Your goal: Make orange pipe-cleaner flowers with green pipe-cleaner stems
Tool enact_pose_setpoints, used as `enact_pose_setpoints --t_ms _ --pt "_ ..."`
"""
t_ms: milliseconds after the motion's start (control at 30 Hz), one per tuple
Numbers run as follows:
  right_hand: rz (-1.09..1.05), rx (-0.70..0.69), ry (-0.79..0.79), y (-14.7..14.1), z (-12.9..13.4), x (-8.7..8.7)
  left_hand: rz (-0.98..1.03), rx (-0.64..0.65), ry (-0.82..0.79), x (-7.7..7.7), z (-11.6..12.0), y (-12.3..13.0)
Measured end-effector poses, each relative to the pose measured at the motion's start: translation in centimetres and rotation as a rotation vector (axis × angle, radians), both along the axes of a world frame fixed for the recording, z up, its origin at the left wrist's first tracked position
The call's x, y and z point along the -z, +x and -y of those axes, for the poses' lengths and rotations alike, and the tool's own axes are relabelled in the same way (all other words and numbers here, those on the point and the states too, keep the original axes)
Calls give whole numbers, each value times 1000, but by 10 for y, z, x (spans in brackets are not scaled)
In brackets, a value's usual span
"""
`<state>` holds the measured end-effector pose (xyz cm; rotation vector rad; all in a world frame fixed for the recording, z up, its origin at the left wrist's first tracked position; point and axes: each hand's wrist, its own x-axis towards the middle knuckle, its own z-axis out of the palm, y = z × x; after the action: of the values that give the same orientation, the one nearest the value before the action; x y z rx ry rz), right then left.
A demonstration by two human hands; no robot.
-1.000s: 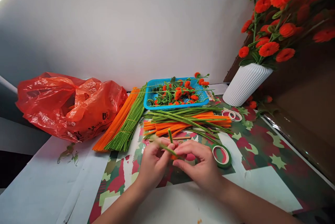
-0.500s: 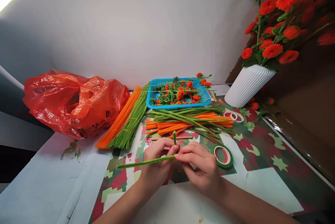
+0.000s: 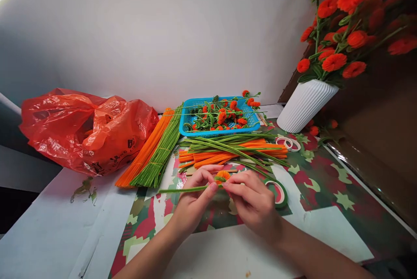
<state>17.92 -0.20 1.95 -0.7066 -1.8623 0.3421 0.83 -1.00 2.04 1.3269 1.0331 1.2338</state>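
Note:
Between my hands is a small orange pipe-cleaner flower with a green centre facing up. A green pipe cleaner runs out from it to the left, across my left fingers. My left hand pinches the flower and the green stem with thumb and fingers. My right hand has its fingertips closed on the other side, at the stem's right end by the flower. The fingers cover part of the flower's underside.
Loose green and orange pipe cleaners lie beyond my hands, before a blue basket of small flowers. Bundled pipe cleaners and a red plastic bag are left. Green tape, white rings and a white vase stand right.
The upright green piece between my hands has tipped, and the orange flower's face now shows. The long green pipe cleaner has shifted right. The whole view has turned slightly.

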Motion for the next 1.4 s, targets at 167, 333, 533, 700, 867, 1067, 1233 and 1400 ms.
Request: enact_pose_setpoints --t_ms 167,333,533,700,867,1067,1233,1400 --pt "-27 -15 31 -1 1 1 -82 -2 7 -1 0 3" --pt "-185 3 -123 -10 5 -3 -174 -150 163 -1 4 8" --pt "-572 -35 -724 -22 10 -3 -400 -317 567 0 8 7" --pt "-801 -398 -1570 -12 4 -11 -537 -164 927 -2 9 0" --pt "-704 -257 -1386 -10 0 -12 -396 -305 487 -4 5 9" --pt "-16 121 -273 -10 3 -7 -107 -279 -49 -6 -2 14" --pt "168 193 -85 -9 1 -4 -152 -314 -36 -2 2 14" --pt "-6 183 -172 -16 5 -4 -300 -376 257 1 9 15"
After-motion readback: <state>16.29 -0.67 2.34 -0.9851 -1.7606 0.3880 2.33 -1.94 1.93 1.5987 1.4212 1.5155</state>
